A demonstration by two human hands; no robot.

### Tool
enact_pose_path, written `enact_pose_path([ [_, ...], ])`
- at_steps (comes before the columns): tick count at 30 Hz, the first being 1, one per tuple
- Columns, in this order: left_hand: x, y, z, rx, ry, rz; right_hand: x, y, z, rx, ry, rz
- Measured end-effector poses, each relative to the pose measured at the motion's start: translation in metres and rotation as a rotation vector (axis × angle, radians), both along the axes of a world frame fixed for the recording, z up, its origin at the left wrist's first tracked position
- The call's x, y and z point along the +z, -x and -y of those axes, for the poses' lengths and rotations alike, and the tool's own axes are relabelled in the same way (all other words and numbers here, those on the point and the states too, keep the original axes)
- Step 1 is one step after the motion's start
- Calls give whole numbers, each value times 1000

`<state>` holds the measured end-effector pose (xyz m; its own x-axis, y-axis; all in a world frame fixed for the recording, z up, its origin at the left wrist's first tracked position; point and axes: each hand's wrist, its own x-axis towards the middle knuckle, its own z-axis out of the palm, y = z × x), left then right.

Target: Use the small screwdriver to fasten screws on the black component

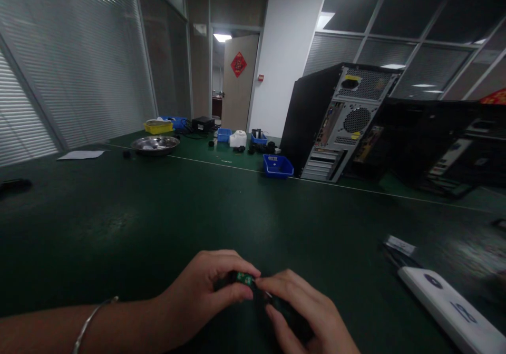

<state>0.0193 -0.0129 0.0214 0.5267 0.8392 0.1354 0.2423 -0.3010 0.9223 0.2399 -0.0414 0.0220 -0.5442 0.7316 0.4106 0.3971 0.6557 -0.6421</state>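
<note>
A small green circuit board point(245, 278) is pinched between the thumb and fingers of my left hand point(201, 285), low in the middle of the view. Right beside it, my right hand point(306, 306) is closed with its fingertips at the board's right end. A thin, light-coloured sliver shows between the right thumb and forefinger, too small and dark to name. Both hands are just above the dark green tabletop point(190, 211). A shiny bangle circles my left wrist.
At right lies a white device marked 18 point(446, 304), with a dark cable by it. Farther back stand a blue bin point(278, 166), a black computer tower point(316, 116), a steel bowl point(155, 144) and a yellow tray point(158, 127). A white paper point(81, 155) lies at left.
</note>
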Motion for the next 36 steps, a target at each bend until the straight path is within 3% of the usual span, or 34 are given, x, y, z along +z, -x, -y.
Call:
enact_pose_path([
  [6,-5,-5,1,-42,267,272,-4,0,-3,5,-12,-33],
  [14,0,-6,-3,-25,243,340,-12,-3,-5,-47,-83,-54],
  [21,-16,-7,-7,-93,381,585,-11,-5,-6,-100,-70,-72],
  [24,-18,-6,-8,-102,402,534,-8,-3,-6,-73,-56,-88],
  [30,-17,-2,-11,46,283,415,-4,-1,-6,-83,-37,-95],
  [36,-17,-6,-14,-47,369,522,-5,-3,-6,-68,-42,-111],
])
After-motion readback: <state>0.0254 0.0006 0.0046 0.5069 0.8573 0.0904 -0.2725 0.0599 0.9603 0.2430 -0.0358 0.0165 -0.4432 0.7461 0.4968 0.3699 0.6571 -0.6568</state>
